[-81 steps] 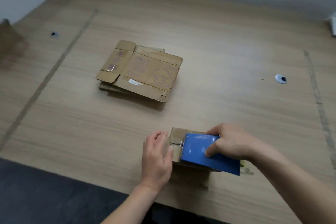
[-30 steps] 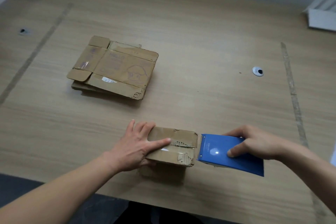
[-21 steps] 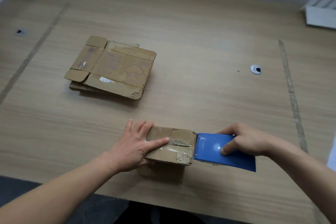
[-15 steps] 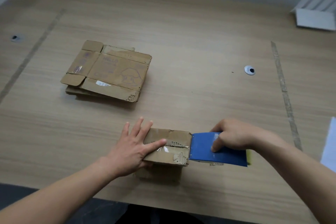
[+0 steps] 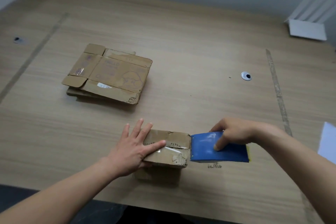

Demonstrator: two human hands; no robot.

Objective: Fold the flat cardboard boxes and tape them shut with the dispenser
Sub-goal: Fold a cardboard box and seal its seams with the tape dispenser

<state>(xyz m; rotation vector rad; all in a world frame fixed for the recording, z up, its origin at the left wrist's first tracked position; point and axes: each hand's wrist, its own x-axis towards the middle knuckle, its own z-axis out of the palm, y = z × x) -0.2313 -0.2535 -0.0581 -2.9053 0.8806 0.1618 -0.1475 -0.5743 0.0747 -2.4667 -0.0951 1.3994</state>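
Observation:
A small folded cardboard box (image 5: 171, 148) stands near the table's front edge, with clear tape along its top seam. My left hand (image 5: 135, 148) lies flat on the box's left end, fingers spread and thumb along the seam. My right hand (image 5: 233, 132) grips the blue tape dispenser (image 5: 218, 148), whose front edge meets the box's right end. A stack of flat cardboard boxes (image 5: 109, 74) lies farther back on the left.
The wooden table (image 5: 190, 42) has a round cable grommet (image 5: 246, 75) at the right and another (image 5: 17, 39) at the far left. A white object (image 5: 307, 31) sits at the back right corner. A white sheet (image 5: 328, 142) shows at the right edge.
The dispenser ran from the box's left end across the top to its right end, leaving tape on the seam. My left hand shifted from the box's end to pressing flat on top.

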